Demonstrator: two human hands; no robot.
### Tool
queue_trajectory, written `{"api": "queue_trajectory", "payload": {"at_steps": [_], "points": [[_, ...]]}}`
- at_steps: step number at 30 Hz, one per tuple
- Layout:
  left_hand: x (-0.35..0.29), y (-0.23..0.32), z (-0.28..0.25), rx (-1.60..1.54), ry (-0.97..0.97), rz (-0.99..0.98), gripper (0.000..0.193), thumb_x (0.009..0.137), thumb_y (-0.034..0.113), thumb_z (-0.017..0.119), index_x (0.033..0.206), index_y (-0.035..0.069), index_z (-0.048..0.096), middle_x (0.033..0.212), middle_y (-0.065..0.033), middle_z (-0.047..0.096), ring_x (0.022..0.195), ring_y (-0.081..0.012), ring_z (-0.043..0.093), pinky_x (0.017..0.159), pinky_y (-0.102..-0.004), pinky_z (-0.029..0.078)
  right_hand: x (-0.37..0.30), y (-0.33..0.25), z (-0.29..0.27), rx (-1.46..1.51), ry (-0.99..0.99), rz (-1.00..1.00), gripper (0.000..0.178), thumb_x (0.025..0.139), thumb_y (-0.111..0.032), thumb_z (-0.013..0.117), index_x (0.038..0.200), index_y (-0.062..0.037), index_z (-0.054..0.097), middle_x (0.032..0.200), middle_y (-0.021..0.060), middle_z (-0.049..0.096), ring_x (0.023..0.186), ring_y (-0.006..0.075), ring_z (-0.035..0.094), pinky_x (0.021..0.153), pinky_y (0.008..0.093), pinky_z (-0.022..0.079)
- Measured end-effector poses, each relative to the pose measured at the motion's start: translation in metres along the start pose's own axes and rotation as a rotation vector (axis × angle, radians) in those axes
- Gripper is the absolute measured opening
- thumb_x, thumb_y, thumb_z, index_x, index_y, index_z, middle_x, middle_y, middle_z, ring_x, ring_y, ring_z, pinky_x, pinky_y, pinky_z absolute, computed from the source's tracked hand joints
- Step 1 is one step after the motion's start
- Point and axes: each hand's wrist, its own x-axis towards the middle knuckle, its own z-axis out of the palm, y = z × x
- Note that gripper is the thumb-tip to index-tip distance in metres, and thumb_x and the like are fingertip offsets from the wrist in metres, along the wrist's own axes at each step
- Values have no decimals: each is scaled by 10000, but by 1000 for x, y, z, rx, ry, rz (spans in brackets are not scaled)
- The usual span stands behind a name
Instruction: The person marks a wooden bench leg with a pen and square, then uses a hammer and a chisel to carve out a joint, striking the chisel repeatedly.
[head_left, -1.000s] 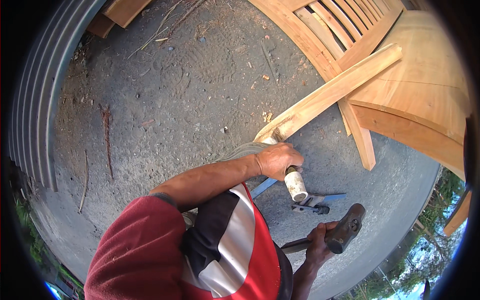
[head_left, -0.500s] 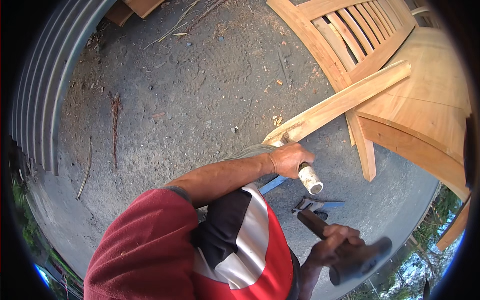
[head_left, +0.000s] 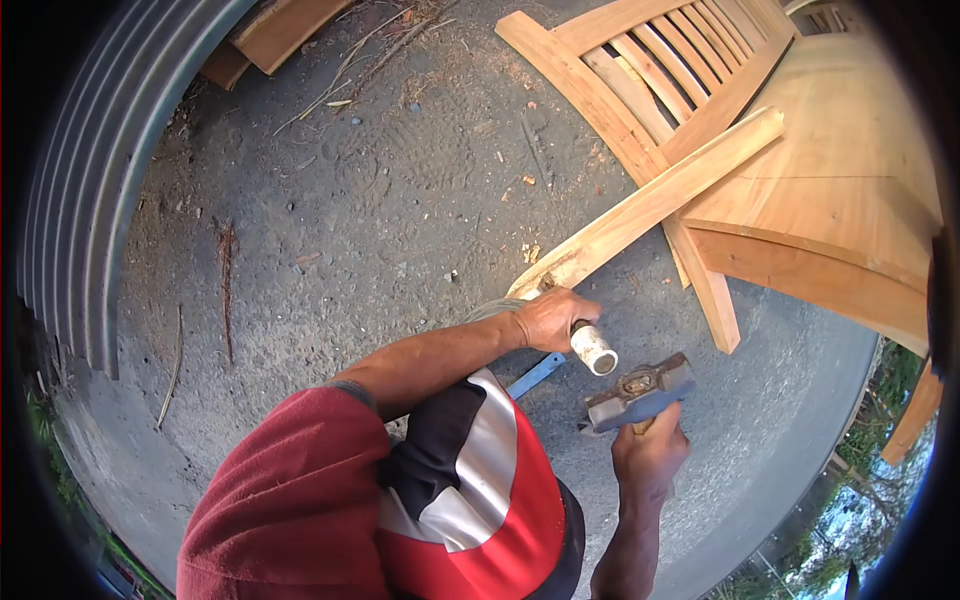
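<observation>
My left hand is closed round a chisel with a thick, round, whitish handle, tilted with its end toward my right side. Its lower part meets the near end of a pale wooden plank, where the wood looks cut and darkened; my fingers hide much of the contact. My right hand grips a hammer by its wooden handle. The heavy metal head is just below and right of the chisel's end, apart from it.
The plank's far end lies over a wooden bench with a slatted back. A blue strip is beside my left hand. Corrugated metal sheet stands at the left. Wood pieces lie at the far left, and twigs litter the ground.
My right hand has swung the hammer up and left, toward the chisel's end. It now covers the tool seen on the ground before. My view has shifted slightly; the left hand keeps its grip.
</observation>
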Motion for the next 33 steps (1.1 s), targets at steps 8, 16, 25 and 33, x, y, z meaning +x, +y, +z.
{"api": "queue_trajectory", "payload": {"at_steps": [8,16,25,33], "points": [[12,4,0,-63,4,-29,253,837,189,764,743,56,572,675,-153,607,669,-361,648,596,-444,478,-17,11,34,-23,305,-120,228,890,-97,635,1056,0,511,743,112,590,601,245,610,591,339,554],[17,24,23,435,-578,-69,227,691,122,736,874,54,622,815,-142,699,828,-372,701,718,-481,548,-59,23,32,946,123,692,224,870,-91,688,1007,-55,514,721,72,567,584,179,595,526,345,497],[1,29,9,90,-107,143,254,776,225,780,732,89,570,704,-80,615,684,-319,628,670,-419,473,-147,33,99,1159,35,1184,187,840,-25,664,876,-69,485,666,41,499,490,149,506,476,295,460],[-4,17,-2,64,-1,72,254,792,206,773,717,92,559,664,-96,602,661,-340,623,631,-455,481,-87,9,28,1220,351,594,231,835,-24,653,1002,-44,494,738,87,555,454,163,540,428,274,459]]}}
